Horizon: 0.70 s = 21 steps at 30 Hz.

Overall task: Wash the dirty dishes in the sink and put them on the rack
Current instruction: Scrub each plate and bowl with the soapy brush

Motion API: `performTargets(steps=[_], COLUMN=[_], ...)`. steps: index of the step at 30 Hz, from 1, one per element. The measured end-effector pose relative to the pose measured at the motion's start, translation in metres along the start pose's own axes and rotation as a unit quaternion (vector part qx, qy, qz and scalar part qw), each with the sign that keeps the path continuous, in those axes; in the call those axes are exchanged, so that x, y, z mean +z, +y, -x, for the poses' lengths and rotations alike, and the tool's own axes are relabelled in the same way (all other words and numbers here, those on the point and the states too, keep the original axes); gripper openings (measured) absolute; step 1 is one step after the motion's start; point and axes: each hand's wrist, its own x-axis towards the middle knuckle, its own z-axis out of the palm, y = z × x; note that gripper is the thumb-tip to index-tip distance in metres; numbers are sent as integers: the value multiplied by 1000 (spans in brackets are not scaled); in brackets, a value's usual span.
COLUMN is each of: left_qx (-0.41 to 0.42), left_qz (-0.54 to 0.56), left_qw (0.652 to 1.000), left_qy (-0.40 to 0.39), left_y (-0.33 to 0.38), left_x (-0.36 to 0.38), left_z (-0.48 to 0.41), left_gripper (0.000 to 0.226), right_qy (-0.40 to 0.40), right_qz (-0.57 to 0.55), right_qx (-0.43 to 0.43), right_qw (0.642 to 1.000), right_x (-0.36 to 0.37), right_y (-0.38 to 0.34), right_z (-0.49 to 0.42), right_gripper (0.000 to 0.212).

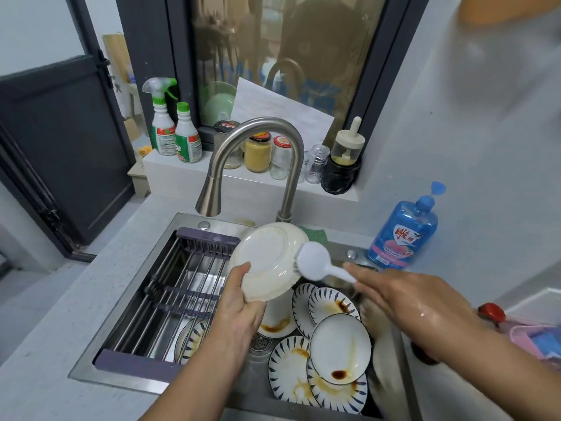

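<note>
Head view: the left hand (pixel 239 305) grips the tilted cream plate (pixel 267 262) at its 7 o'clock rim, above the sink (pixel 106 379). The right hand (pixel 406 299) holds the brush (pixel 315 262) by its handle, bristle head touching the plate's 3 o'clock edge. The rack (pixel 182 268) lies at the plate's 9 o'clock.

A: We see a cream plate (pixel 270 262) in the middle and a white brush (pixel 315 262).
B: Nearer us, the dirty plates (pixel 288 369) are white with dark blue strokes round the rim and brown stains.
A: And our soap bottle (pixel 406 232), far right, is blue with a pink label; the rack (pixel 209 240) has purple-grey ends.
</note>
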Motion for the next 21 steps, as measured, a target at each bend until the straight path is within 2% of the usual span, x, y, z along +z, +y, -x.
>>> performTargets(steps=[3,6,8,11,14,17,19,21], left_qx=[-8,-28,-46,-73,-100,-104,-100,-91], left_qz=[-7,-20,-37,-75,-141,-225,-238,-212], left_qw=[999,996,992,985,971,950,946,957], left_qy=[-46,-85,-110,-135,-163,-190,-195,-176], left_y=[3,9,14,23,27,27,28,27], left_x=[0,-6,-10,-16,-17,-9,-2,3], left_z=[3,5,10,15,20,26,27,26], left_gripper=[72,108,114,112,108,88,71,66], right_qy=[19,7,1,-25,-44,-18,4,-3], right_qz=[-53,-139,-186,-225,-212,-200,-169,-77], right_qx=[7,8,4,-8,-8,16,29,21], right_qw=[998,990,983,974,976,979,985,997], right_x=[-3,-8,-18,-34,-45,-47,-49,-52], right_y=[20,33,38,39,42,41,34,20], right_z=[-8,-20,-28,-37,-50,-59,-56,-44], right_gripper=[48,41,30,32,33,35,37,41])
